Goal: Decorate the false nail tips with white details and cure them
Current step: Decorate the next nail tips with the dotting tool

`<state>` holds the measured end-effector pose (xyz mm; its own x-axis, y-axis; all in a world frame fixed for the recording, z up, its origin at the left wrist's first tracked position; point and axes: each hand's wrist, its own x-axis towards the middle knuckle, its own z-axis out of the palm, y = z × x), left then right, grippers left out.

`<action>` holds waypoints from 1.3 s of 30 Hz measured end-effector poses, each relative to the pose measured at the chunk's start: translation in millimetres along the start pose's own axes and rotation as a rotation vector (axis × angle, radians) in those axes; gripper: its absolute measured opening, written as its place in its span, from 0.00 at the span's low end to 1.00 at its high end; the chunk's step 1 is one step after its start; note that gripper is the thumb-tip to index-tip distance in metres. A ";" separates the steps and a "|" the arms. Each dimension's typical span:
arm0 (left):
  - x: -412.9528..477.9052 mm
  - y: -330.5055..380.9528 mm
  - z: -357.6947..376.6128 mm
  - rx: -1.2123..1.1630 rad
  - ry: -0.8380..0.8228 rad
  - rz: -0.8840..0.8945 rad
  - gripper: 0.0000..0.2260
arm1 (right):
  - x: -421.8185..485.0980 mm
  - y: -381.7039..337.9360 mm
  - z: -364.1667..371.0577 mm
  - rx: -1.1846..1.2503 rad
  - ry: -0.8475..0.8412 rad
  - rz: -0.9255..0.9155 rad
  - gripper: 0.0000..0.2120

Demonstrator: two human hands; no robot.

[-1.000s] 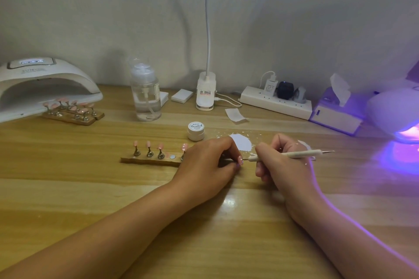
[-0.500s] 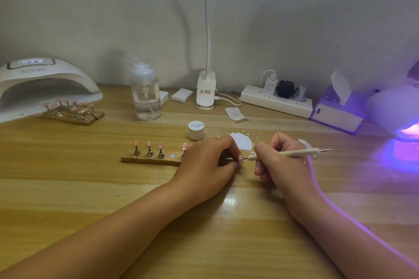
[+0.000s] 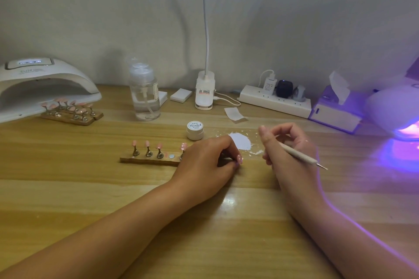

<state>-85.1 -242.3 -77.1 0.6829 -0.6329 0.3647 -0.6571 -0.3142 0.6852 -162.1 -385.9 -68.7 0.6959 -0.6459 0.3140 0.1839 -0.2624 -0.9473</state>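
My left hand (image 3: 208, 161) rests on the table with its fingers curled round a small nail tip stand, of which only a pink tip (image 3: 239, 159) shows. My right hand (image 3: 288, 142) is a little to the right, apart from the left, and grips a white dotting pen (image 3: 299, 155). The pen's metal point aims down and right. A wooden strip (image 3: 145, 161) left of my left hand carries several pink nail tips (image 3: 147, 143) on metal stands and has one bare magnet. A white paint jar (image 3: 195, 130) and a white palette patch (image 3: 240, 140) lie just behind my hands.
A white curing lamp (image 3: 43, 88) at the far left has a second strip of tips (image 3: 70, 113) at its mouth. A lamp glowing purple (image 3: 399, 118) stands at the right edge. A pump bottle (image 3: 144, 93), desk lamp base (image 3: 204, 90), power strip (image 3: 274, 101) and tissue box (image 3: 335, 111) line the back.
My right hand has drawn back to the right from my left hand. The pen has swung from level to slanting down-right. My left hand has stayed put.
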 end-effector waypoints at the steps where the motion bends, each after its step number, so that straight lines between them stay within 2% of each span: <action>1: -0.1 0.0 0.0 0.006 0.002 0.002 0.06 | 0.6 1.3 0.5 -0.041 -0.018 0.006 0.09; 6: -0.6 1.2 0.1 0.017 0.008 0.003 0.06 | 5.2 6.6 -0.2 -0.136 -0.048 0.122 0.06; 11: -0.6 3.1 0.0 0.027 0.004 -0.006 0.06 | 5.6 5.9 -0.3 -0.261 -0.114 0.135 0.08; 18: -1.0 3.4 -0.1 0.035 0.004 0.001 0.07 | 7.1 4.9 -0.6 -0.294 -0.138 0.131 0.06; 24: -1.2 2.0 -0.7 0.022 -0.006 0.008 0.06 | 3.4 -1.9 -3.3 -0.057 -0.108 0.120 0.03; 28: -0.9 1.8 -1.3 0.008 -0.017 0.009 0.06 | -4.2 -7.0 -3.7 0.064 -0.129 0.169 0.12; 32: -0.7 1.3 -1.2 0.022 -0.014 0.011 0.05 | -5.4 -7.4 -1.0 0.031 -0.124 0.183 0.11; 39: -0.4 0.7 -0.4 0.042 -0.009 0.013 0.07 | -6.2 -5.1 1.4 -0.058 -0.175 0.197 0.18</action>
<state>-85.6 -241.9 -76.5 0.6711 -0.6438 0.3677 -0.6792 -0.3350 0.6530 -166.4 -379.5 -65.9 0.8245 -0.5564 0.1037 -0.0031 -0.1876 -0.9822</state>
